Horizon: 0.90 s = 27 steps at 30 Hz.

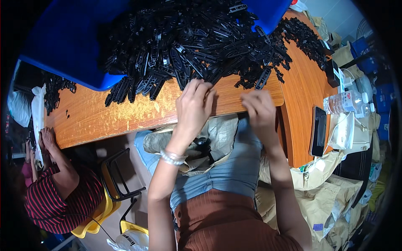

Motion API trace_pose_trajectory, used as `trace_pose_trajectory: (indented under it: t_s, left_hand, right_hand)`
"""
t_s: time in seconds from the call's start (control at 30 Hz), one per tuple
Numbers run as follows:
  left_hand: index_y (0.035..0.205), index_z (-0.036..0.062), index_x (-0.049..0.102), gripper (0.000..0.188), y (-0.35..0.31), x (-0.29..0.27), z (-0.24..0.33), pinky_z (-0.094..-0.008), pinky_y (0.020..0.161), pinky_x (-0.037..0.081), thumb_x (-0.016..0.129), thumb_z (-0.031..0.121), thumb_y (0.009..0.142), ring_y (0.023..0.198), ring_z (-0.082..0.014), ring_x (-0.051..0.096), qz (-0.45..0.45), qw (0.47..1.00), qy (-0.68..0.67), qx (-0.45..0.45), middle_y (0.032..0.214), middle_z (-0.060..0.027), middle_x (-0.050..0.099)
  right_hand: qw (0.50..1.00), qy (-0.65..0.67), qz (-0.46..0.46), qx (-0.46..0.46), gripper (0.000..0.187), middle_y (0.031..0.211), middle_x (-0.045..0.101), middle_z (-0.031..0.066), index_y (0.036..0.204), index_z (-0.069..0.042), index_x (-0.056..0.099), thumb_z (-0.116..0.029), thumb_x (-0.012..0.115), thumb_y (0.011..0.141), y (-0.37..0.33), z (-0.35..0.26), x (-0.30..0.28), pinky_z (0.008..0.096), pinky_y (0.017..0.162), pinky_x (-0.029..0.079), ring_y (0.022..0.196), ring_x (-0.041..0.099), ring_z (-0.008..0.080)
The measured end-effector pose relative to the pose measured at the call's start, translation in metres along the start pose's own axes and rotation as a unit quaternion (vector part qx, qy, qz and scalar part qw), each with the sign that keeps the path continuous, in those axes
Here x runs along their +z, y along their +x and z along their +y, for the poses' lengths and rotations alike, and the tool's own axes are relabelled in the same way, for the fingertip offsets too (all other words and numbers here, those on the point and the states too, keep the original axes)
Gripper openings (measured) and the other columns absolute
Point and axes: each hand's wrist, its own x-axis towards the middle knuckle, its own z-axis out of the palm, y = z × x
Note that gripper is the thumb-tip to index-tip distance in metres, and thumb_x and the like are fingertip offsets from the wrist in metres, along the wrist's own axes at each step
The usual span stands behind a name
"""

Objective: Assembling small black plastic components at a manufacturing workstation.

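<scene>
A large heap of slim black plastic pieces (184, 46), shaped like hair clips, spreads over the wooden table (138, 113). My left hand (194, 102), with a beaded bracelet on its wrist, is at the heap's near edge. Its fingers are bent and drawn together, and what they pinch is hidden. To its right, my right hand (260, 111) hovers over the table's front edge, fingers curled and smeared by motion. Whether it holds anything does not show. Below the edge, a pale woven sack (222, 134) lies open across my lap, with a few dark pieces inside.
A blue bin (63, 50) lies tipped behind the heap. Smaller black parts (303, 39) cover the table's far right. A phone (319, 131) and plastic bottles (345, 101) are at the right. A person in a striped top (67, 196) sits at the left, near a yellow chair (111, 209).
</scene>
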Motion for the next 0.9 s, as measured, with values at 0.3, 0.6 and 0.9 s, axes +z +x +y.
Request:
trace_pose_trajectory:
  t_s: [0.3, 0.6, 0.9]
  left_hand:
    - [0.095, 0.0005, 0.058, 0.025, 0.011, 0.026, -0.002, -0.0371, 0.058, 0.048, 0.066, 0.013, 0.076, 0.078, -0.0269, 0.056, -0.062, 0.969, 0.238, 0.014, 0.083, -0.0110, 0.051]
    - [0.097, -0.0017, 0.052, 0.024, -0.010, 0.002, 0.007, -0.0243, 0.058, 0.051, 0.059, -0.010, 0.075, 0.065, -0.0096, 0.062, -0.042, 0.942, -0.216, -0.254, 0.084, -0.0089, 0.060]
    - [0.101, -0.0088, 0.054, 0.023, -0.020, -0.016, 0.032, -0.0227, 0.070, 0.056, 0.062, -0.012, 0.080, 0.080, -0.0191, 0.068, -0.110, 0.822, -0.475, -0.292, 0.090, -0.0160, 0.066]
  right_hand:
    - [0.977, -0.193, 0.074, -0.055, 0.015, 0.093, 0.057, 0.0079, 0.088, -0.002, 0.065, -0.002, 0.067, 0.074, 0.014, 0.029, -0.002, 0.0353, 0.076, 0.039, 0.088, 0.052, 0.0246]
    - [0.990, 0.038, 0.130, 0.044, 0.018, 0.092, 0.062, 0.0126, 0.096, 0.005, 0.058, 0.009, 0.059, 0.079, 0.008, 0.011, 0.011, 0.0327, 0.075, 0.047, 0.085, 0.058, 0.0216]
    - [0.957, 0.270, 0.049, 0.091, 0.010, 0.096, 0.061, 0.0107, 0.089, 0.005, 0.064, 0.005, 0.063, 0.079, 0.006, -0.034, 0.006, 0.0263, 0.075, 0.046, 0.090, 0.055, 0.0158]
